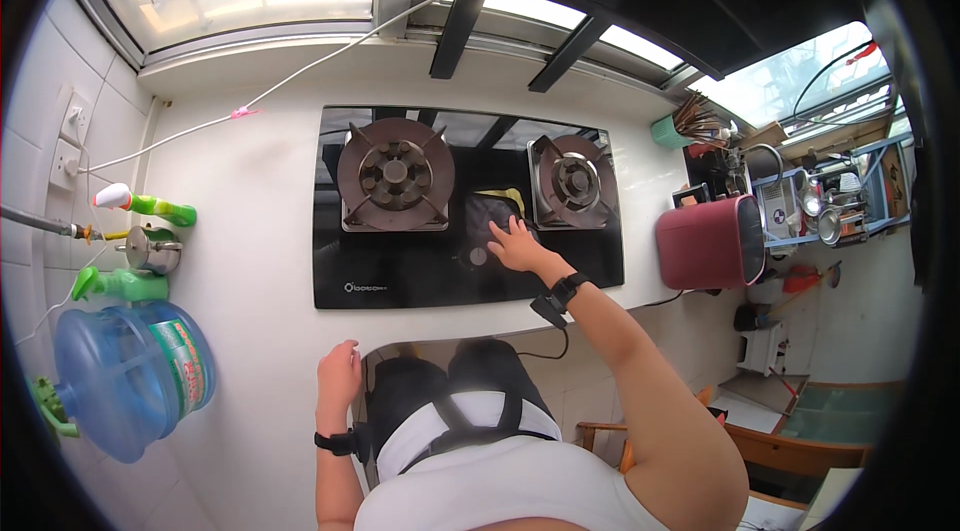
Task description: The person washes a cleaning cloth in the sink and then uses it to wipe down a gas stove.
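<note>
My right hand [517, 246] is over the middle of a black glass gas hob [405, 268], fingers spread and holding nothing visible. Its fingertips overlap a dark patch, perhaps a cloth [491, 208], with a yellow-green edge [514, 195]. Just left of the hand is a round control knob [478, 256]. The left burner [395, 171] and right burner [575, 182] carry brown ring-shaped pan supports and no pots. At the counter's front edge is my left hand [339, 373], low and left of the hob. Its fingers lie close together, and its palm side is hidden.
On the left stand a large blue water bottle [112, 381], green spray bottles [131, 285] and a small metal pot [154, 250]. A white cable [300, 77] crosses above the counter [240, 253]. To the right are a red appliance [705, 242] and a green chopstick holder [670, 132].
</note>
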{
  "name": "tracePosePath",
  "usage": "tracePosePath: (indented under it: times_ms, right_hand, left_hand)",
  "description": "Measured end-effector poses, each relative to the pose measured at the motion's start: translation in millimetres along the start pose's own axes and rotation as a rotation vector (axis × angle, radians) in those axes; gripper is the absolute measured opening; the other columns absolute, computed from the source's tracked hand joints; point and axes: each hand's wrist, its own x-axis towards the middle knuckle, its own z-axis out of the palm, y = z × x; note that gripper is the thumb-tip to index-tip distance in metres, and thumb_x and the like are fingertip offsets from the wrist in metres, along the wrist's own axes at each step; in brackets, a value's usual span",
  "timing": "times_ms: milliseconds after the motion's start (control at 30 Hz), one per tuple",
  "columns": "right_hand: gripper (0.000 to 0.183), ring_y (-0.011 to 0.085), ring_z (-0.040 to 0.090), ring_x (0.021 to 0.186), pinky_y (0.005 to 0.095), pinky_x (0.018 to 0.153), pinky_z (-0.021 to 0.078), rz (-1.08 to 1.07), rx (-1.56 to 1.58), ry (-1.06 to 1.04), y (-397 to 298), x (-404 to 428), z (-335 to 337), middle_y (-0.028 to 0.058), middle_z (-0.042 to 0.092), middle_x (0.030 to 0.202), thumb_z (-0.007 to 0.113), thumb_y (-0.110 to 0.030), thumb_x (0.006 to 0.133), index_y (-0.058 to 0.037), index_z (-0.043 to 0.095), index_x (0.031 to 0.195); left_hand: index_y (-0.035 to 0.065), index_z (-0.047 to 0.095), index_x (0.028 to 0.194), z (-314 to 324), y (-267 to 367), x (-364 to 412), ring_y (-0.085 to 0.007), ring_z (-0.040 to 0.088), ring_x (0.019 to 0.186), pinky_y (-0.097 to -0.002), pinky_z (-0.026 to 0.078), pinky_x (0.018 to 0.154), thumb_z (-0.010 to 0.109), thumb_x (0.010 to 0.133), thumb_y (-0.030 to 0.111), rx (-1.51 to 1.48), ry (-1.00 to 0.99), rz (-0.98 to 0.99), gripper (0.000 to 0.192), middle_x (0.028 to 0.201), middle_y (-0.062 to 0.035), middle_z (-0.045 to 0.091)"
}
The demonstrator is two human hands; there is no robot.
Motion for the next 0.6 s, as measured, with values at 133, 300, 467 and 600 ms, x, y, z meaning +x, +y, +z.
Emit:
tracePosePath:
  times_ms: [133,300,467,600]
  right_hand:
    - [0.073,0.0554,0.005,0.142,0.0593,0.113,0.0209,0.061,0.056,0.107,4.2,33.9,1.5,0.0318,0.001,0.156,0.05,-0.051,0.093,-0.0263,0.018,0.154]
    - [0.077,0.0566,0.002,0.142,0.0616,0.112,0.0195,0.124,0.125,0.218,18.7,102.1,-34.5,0.0313,-0.001,0.157,0.055,-0.051,0.09,-0.031,0.018,0.154]
    - [0.076,0.0557,0.001,0.142,0.0613,0.113,0.0158,0.17,0.159,0.28,28.6,168.8,-78.6,0.0296,0.0,0.158,0.053,-0.055,0.089,-0.0336,0.019,0.154]
    - [0.075,0.0579,0.003,0.141,0.0651,0.112,0.0159,0.164,0.171,0.334,38.0,209.4,-101.9,0.0293,0.003,0.158,0.054,-0.059,0.084,-0.0386,0.023,0.149]
  left_hand:
    - [0.0037,0.063,0.105,0.9,-12.3,-17.0,-0.0345,0.065,0.085,-0.0432,0.051,0.074,0.059,0.089,0.009,0.05,-0.03,-0.036,0.017,0.094,-0.0168,0.067]
    - [0.0033,0.064,0.104,-5.3,-9.2,-45.1,-0.0334,0.066,0.085,-0.0426,0.052,0.074,0.059,0.089,0.008,0.063,-0.05,-0.158,0.017,0.092,-0.017,0.068]
    - [0.0031,0.064,0.106,-1.0,-14.1,-78.8,-0.0332,0.067,0.084,-0.0413,0.052,0.075,0.057,0.089,0.007,0.067,-0.044,-0.37,0.018,0.092,-0.0175,0.068]
    - [0.0031,0.063,0.107,-2.6,-17.7,-92.6,-0.0333,0.067,0.084,-0.0409,0.053,0.075,0.057,0.09,0.007,0.084,-0.009,-0.403,0.019,0.093,-0.0177,0.068]
